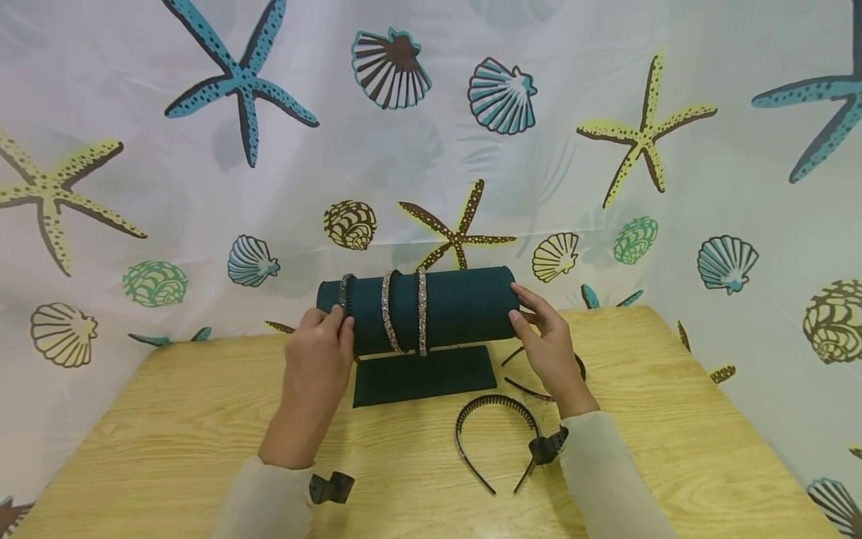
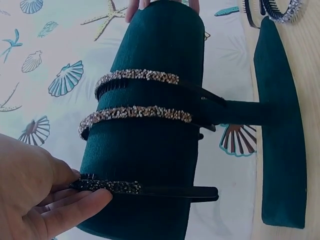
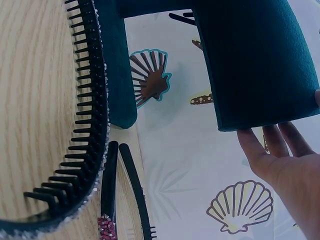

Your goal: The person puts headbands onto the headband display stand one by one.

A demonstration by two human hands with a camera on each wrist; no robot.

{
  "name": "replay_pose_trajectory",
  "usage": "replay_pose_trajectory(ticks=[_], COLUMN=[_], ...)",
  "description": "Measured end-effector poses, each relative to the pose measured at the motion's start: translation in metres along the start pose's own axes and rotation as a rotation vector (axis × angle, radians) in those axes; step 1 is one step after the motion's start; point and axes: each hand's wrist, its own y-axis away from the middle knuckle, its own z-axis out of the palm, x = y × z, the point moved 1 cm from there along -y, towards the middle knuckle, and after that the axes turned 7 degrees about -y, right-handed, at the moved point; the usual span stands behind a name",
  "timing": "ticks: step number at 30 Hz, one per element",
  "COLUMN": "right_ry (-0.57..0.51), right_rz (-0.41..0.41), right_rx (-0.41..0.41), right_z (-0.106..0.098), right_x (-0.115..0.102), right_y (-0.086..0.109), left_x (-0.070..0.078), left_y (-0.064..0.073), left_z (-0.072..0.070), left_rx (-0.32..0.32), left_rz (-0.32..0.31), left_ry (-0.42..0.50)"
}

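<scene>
A dark green velvet headband stand [image 1: 465,303] has a thick horizontal roll above a flat base [image 1: 424,378]. Near the roll's left end, my left hand [image 1: 315,374] pinches a headband with dark stones [image 2: 112,187] between thumb and fingers. The headband lies across the roll. Farther right, two headbands with pale glittery stones, one on the left [image 1: 387,314] and one on the right [image 1: 422,311], also curve over it. My right hand [image 1: 548,348] holds the roll's right end, thumb at the front and fingers against the end.
On the wooden table [image 1: 202,419], a toothed black headband [image 1: 497,400] lies in front of the stand. Partly under my right hand is another headband with reddish stones [image 3: 107,227]. A white cloth with shells and starfish [image 1: 296,195] hangs behind and at both sides.
</scene>
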Motion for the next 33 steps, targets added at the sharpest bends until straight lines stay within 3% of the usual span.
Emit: replay_pose_trajectory(ticks=[11, 15, 22, 27, 33], right_ry=[0.0, -0.009, 0.055, 0.07, 0.123], right_rz=[0.003, 0.016, -0.019, 0.078, 0.228], right_rx=[-0.028, -0.043, 0.162, 0.219, 0.242], right_z=[-0.003, -0.011, -0.041, -0.067, -0.088], right_x=[-0.001, -0.001, 0.0, 0.002, 0.012], right_y=[-0.002, -0.002, -0.001, 0.003, 0.008], left_x=[0.005, 0.003, -0.007, -0.028, -0.047], left_y=[0.0, 0.002, 0.0, -0.008, -0.012], left_z=[0.005, 0.005, -0.004, -0.005, 0.008], left_rx=[-0.038, -0.02, 0.079, 0.146, 0.096], left_rz=[-0.049, -0.062, -0.083, -0.238, -0.469], left_ry=[0.046, 0.054, 0.058, 0.283, 0.662])
